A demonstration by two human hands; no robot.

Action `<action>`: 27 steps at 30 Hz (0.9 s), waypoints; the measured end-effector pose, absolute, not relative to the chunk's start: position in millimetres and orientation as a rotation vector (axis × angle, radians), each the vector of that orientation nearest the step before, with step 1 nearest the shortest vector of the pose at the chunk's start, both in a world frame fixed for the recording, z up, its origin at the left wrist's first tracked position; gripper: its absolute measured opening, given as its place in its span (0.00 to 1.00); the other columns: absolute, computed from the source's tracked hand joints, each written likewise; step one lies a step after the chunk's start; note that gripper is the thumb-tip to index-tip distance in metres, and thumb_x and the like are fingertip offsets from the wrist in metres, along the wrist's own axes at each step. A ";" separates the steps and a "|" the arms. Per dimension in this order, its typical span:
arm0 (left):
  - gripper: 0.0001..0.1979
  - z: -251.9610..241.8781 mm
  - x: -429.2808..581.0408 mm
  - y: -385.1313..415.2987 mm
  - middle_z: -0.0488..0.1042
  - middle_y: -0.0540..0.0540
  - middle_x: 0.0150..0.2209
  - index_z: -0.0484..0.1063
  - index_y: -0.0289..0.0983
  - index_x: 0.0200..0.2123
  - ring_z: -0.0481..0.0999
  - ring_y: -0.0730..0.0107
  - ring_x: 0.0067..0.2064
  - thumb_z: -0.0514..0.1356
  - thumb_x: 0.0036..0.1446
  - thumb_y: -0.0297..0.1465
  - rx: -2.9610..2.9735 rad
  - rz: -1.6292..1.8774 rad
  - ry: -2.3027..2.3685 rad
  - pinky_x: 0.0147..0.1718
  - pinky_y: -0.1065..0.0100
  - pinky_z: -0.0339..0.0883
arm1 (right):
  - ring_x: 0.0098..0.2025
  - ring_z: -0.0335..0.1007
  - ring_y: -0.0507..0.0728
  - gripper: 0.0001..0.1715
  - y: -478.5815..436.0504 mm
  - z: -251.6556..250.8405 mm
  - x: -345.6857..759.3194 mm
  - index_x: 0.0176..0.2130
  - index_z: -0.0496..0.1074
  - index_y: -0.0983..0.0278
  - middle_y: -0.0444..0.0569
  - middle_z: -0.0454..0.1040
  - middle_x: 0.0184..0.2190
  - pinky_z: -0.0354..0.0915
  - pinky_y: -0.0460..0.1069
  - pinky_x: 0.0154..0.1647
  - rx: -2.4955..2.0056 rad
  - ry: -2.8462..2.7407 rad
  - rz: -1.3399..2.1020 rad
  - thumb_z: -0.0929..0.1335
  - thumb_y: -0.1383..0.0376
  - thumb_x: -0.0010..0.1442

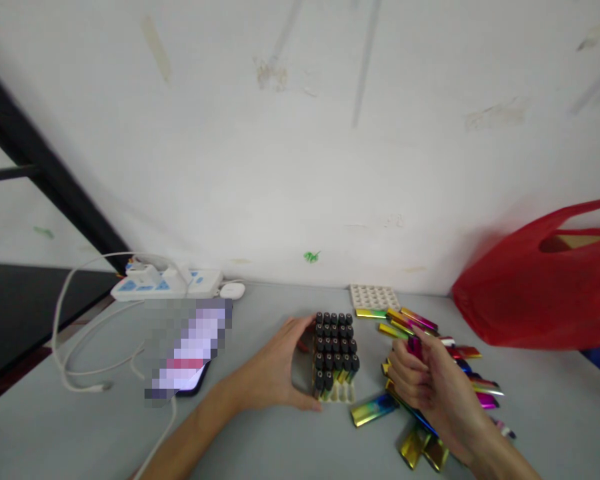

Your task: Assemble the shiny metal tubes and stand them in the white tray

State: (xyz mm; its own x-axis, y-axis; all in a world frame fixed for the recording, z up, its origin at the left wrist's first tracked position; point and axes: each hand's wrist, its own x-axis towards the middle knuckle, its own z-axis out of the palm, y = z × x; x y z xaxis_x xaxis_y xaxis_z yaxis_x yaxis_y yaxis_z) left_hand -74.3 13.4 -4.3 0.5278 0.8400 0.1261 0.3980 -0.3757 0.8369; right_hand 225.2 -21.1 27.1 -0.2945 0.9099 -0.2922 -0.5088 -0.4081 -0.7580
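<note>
A pale tray (337,395) stands in the middle of the table, filled with rows of upright black-topped pieces (334,344); a few slots at its near right show no piece. My left hand (275,367) curves around the tray's left side, thumb and fingers spread apart. To the right, my right hand (423,377) is closed on a dark magenta piece (415,347), over a loose pile of shiny coloured pieces. A blue and yellow piece (374,409) lies between the tray and the pile.
Against the wall sits another pale tray with holes (375,296). A red bag (535,287) stands at the right. On the left are a power strip (205,283), white cables (100,366), a small white case (232,291) and a partly pixelated phone (195,357).
</note>
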 end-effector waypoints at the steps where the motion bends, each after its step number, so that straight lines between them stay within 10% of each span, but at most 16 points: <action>1: 0.68 -4.7 -74.4 13.4 0.66 0.33 0.69 0.55 0.44 0.77 0.73 0.38 0.63 0.86 0.38 0.41 1.981 0.719 1.001 0.65 0.43 0.70 | 0.22 0.28 0.47 0.39 -21.6 26.8 225.5 0.24 0.56 0.58 0.32 0.42 0.21 0.35 0.46 0.19 -0.902 -0.675 1.844 0.77 0.39 0.61; 16: 0.70 -6.2 -74.6 14.1 0.65 0.32 0.70 0.54 0.43 0.78 0.73 0.38 0.62 0.86 0.37 0.43 1.984 0.701 1.021 0.65 0.43 0.69 | 0.22 0.29 0.48 0.36 -19.0 26.3 223.0 0.27 0.63 0.60 0.32 0.44 0.20 0.38 0.44 0.18 -0.997 -0.695 1.703 0.76 0.37 0.61; 27: 0.69 -5.7 -74.7 13.3 0.66 0.33 0.69 0.54 0.43 0.78 0.74 0.39 0.60 0.86 0.37 0.43 1.967 0.704 1.017 0.63 0.43 0.71 | 0.36 0.70 0.55 0.25 -23.0 34.2 214.8 0.48 0.82 0.56 0.46 0.76 0.40 0.71 0.47 0.35 -0.969 -0.818 1.279 0.79 0.43 0.62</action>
